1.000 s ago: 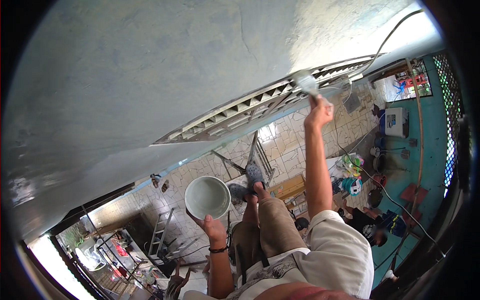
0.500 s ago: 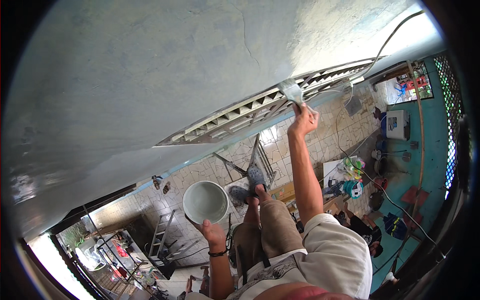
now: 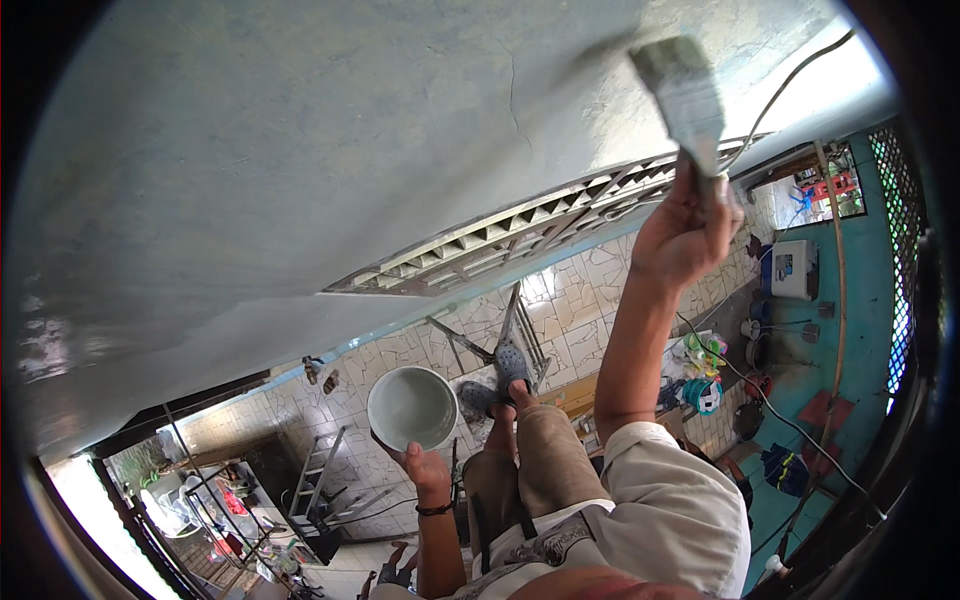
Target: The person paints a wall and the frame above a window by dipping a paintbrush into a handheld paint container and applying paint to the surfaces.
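Note:
My right hand [image 3: 688, 228] is raised and closed round the handle of a wide paintbrush [image 3: 690, 95]. The bristles point up along the grey wall [image 3: 380, 120], just above a slatted vent [image 3: 500, 225]; whether they touch the wall I cannot tell. A shadow of the brush falls on the wall to its left. Low on the left, my left hand [image 3: 424, 470] grips the near side of a white bucket [image 3: 378, 440] by its wall, thumb at the rim. Pale greyish contents show inside the bucket.
My feet, in grey clogs [image 3: 512, 362], are on a raised stand above the tiled floor [image 3: 575, 300]. A metal ladder [image 3: 318, 475] lies lower left. A dark cable [image 3: 790, 85] hangs from the wall at right. Another person's arm and body show partly at the bottom.
My right hand has lifted the brush from the vent's upper edge, up and to the right, closer to me. My left hand and the bucket have stayed almost in place.

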### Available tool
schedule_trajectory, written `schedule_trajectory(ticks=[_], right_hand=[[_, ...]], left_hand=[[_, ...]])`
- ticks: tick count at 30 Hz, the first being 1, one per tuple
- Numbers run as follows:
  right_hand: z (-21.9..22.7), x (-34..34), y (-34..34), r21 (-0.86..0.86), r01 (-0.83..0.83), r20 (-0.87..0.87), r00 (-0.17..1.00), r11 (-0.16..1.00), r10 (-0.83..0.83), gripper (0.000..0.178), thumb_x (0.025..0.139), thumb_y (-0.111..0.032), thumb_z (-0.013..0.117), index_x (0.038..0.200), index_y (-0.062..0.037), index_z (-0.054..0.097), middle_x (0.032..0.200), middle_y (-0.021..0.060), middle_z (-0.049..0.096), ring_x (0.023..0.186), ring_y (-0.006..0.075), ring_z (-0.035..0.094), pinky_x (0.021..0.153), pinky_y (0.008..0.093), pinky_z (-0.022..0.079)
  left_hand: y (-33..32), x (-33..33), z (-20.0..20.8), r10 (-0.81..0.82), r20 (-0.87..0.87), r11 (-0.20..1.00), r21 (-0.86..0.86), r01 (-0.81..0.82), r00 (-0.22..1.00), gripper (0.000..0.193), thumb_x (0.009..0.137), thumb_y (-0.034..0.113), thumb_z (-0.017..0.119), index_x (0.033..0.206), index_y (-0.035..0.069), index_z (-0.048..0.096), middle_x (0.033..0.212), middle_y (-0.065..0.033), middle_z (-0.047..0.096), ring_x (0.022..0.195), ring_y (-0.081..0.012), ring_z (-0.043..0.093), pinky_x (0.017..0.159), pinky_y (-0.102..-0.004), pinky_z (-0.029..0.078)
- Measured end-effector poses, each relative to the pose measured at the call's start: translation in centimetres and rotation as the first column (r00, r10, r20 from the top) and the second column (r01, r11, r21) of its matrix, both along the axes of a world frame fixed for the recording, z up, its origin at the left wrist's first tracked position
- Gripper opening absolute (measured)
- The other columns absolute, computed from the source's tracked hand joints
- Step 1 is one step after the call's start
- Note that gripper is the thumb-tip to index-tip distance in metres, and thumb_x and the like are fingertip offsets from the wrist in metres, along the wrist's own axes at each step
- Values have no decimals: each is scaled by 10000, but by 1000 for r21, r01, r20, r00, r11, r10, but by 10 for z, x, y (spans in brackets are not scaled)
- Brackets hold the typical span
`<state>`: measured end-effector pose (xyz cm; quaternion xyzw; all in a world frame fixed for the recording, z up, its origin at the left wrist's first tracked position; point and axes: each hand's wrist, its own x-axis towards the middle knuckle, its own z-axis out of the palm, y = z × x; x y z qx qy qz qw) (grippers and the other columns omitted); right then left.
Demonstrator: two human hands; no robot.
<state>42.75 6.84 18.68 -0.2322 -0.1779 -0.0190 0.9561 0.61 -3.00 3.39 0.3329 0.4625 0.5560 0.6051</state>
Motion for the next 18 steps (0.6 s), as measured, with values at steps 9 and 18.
schedule_trajectory(ticks=[9,18], right_hand=[[-160,7,16,-199,70,-279,952,977,-125,188,872,19,665,839,3,481,920,214,628,854,333,704,747,367,670],[-220,11,4,-569,76,-449,805,819,-387,199,847,110,632,853,32,449,937,211,613,832,321,690,738,404,673]], left_hand=[[-2,-12,-7,14,31,1000,-8,-14,999,755,816,313,614,1467,48,340,1440,-144,431,1325,-311,432,1125,-473,334],[0,-23,0,38,-26,998,-45,-39,999,744,818,308,604,1464,56,336,1437,-147,426,1321,-311,427,1128,-475,333]])
